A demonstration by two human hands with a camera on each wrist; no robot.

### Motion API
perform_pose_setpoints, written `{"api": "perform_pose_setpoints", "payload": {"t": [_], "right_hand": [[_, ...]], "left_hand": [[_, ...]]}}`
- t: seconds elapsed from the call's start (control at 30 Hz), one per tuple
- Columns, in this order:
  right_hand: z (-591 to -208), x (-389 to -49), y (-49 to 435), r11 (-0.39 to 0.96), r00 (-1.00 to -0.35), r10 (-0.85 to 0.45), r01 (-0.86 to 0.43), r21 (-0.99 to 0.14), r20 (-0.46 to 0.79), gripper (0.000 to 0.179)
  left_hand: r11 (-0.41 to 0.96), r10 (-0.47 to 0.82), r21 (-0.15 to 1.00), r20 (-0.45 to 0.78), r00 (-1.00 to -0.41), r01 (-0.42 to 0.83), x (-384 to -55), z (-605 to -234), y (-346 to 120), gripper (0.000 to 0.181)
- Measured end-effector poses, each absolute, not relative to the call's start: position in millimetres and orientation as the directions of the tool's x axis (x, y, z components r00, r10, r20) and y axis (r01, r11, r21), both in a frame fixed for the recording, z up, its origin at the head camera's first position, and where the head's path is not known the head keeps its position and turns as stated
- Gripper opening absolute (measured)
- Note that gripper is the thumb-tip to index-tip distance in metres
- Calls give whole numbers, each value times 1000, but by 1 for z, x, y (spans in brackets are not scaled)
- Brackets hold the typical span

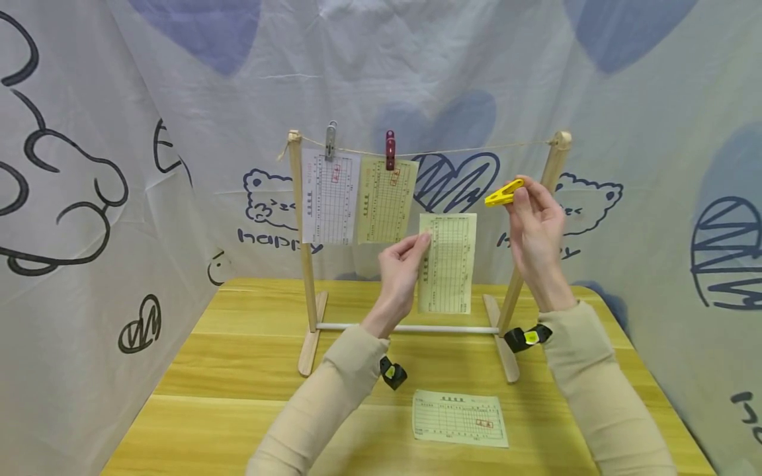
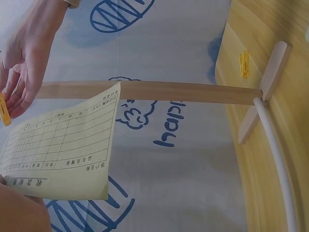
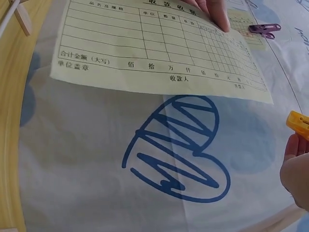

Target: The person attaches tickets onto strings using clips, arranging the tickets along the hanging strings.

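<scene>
My left hand [image 1: 400, 274] pinches a pale yellow printed receipt slip [image 1: 449, 264] near its upper left corner. The slip hangs upright below the string [image 1: 470, 149], apart from it. To its right and higher, my right hand [image 1: 538, 221] holds a yellow clothespin [image 1: 503, 193] between thumb and fingers, its tip pointing left toward the string's middle. Two slips hang on the left part of the string: a white receipt [image 1: 329, 205] under a grey clothespin [image 1: 330, 142] and a yellowish receipt [image 1: 383, 208] under a dark red clothespin [image 1: 390, 151].
A wooden stand with a left post [image 1: 305, 284] and right post [image 1: 555, 165] carries the string; a white bar [image 1: 440, 328] joins its feet. Another receipt [image 1: 460, 418] lies on the table in front. The left wrist view shows a second yellow clothespin [image 2: 244, 64] beside the right foot.
</scene>
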State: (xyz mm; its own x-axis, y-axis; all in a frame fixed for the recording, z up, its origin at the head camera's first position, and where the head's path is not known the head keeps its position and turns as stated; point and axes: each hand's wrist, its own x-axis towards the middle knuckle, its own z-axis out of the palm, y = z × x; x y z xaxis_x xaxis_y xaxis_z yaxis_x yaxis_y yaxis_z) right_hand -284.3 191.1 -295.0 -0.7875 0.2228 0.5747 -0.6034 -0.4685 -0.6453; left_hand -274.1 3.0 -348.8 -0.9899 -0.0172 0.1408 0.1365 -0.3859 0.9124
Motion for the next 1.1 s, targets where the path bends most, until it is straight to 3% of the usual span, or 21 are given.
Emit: {"api": "perform_pose_setpoints", "payload": {"t": [0.6, 1.1], "right_hand": [[-260, -299, 185, -382, -748, 212, -655, -652, 629, 20], [-234, -304, 177, -183, -683, 162, -730, -659, 712, 15]], "left_hand": [[-406, -61, 892, 191, -980, 199, -283, -333, 12, 27], [-413, -76, 886, 197, -977, 211, -287, -318, 17, 27]]}}
